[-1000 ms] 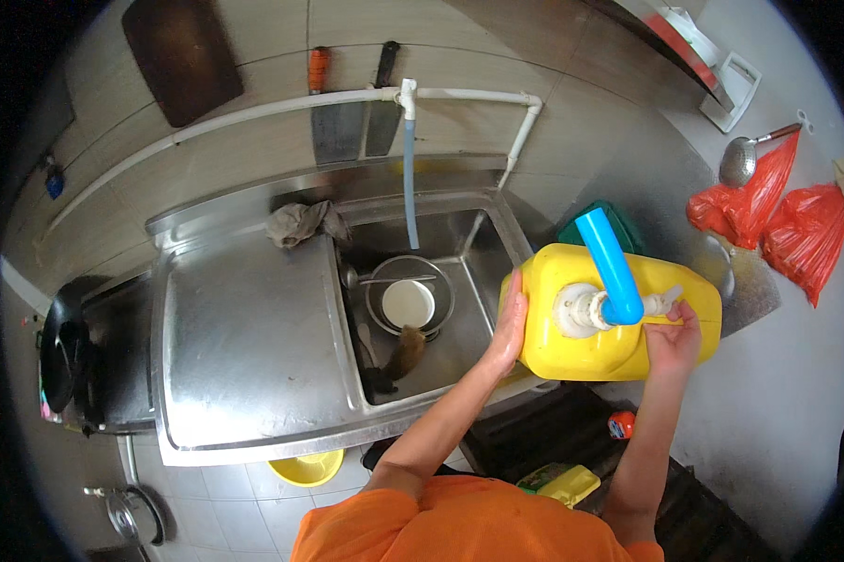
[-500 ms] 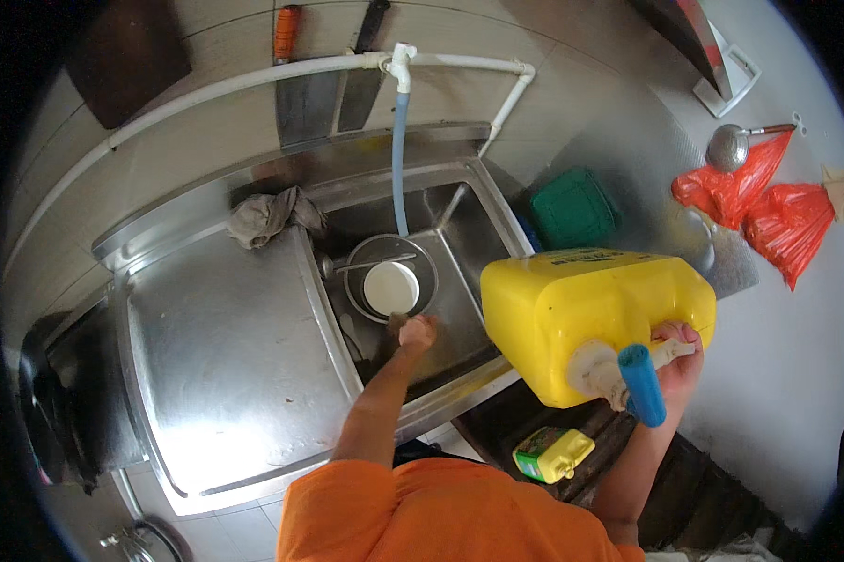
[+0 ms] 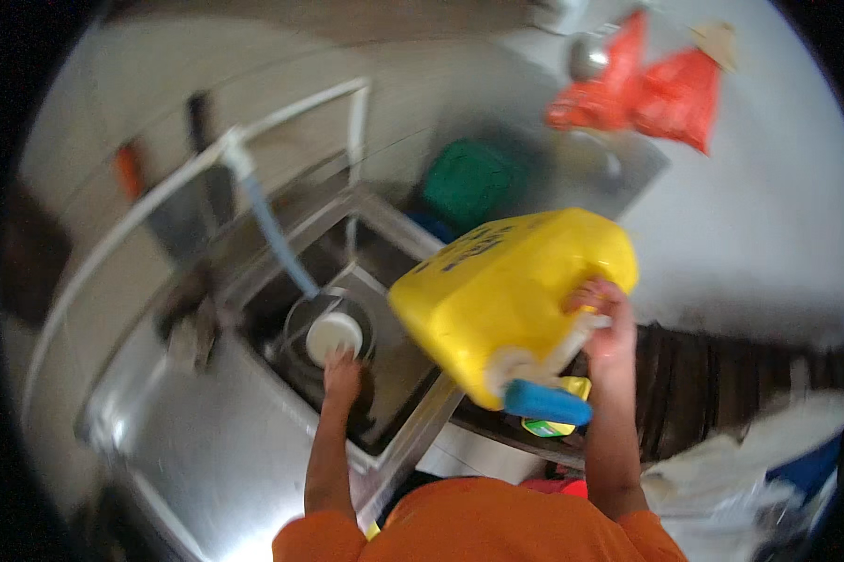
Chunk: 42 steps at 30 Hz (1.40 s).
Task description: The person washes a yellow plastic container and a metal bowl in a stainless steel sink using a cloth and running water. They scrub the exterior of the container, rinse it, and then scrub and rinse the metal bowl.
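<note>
While a dark-lettered yellow plastic jug [image 3: 515, 290] is gripped by right-hand fingers [image 3: 590, 292], left-hand fingers [image 3: 341, 360] at eight o'clock cannot be discerned.

- The right hand [image 3: 609, 318] has its fingers around the handle of a tilted yellow jug [image 3: 525, 290], whose blue spout [image 3: 545, 403] faces right.
- The left hand [image 3: 342, 375] reaches into the sink [image 3: 408, 379], at the edge of a white bowl [image 3: 333, 332]; blur hides any grip.
- A grey hose [image 3: 277, 229] hangs toward the bowl.
- Red bags [image 3: 679, 98] hang beyond a green container [image 3: 467, 183].
</note>
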Available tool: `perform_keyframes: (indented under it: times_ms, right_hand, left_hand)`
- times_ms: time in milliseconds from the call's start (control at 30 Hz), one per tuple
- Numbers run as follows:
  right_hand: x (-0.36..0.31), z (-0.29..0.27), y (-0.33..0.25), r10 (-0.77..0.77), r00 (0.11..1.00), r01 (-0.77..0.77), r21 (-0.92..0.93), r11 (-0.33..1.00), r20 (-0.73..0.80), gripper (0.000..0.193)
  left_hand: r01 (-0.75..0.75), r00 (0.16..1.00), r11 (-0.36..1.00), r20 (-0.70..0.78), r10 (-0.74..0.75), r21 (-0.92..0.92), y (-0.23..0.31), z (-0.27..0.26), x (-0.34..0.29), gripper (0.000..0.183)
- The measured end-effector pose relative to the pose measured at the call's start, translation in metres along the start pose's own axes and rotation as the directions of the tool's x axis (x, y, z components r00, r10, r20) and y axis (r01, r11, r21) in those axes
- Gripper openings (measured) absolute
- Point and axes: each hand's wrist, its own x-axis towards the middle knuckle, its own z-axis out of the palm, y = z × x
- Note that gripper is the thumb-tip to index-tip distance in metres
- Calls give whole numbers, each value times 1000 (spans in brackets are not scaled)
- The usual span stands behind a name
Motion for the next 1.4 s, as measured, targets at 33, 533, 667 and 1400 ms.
perform_keyframes:
  times_ms: [33, 533, 667, 1400]
  right_hand:
    - [-2, 4, 1, -13, 999, 13, 6, 1000, -29, 6]
    - [-20, 10, 28, -188, 937, 245, 168, 955, -296, 10]
    - [-85, -27, 10, -273, 915, 316, 109, 942, -297, 8]
    - [-731, -429, -77, -257, -87, 685, -245, 686, -962, 15]
  left_hand:
    - [329, 937, 824, 265, -226, -462, 4, 9, -9, 26]
    - [-373, 872, 863, 188, 451, -341, 118, -52, 124, 21]
    - [-542, 779, 754, 113, 616, -371, 224, -81, 135, 21]
    - [-862, 172, 243, 195, 966, -444, 581, -42, -75, 26]
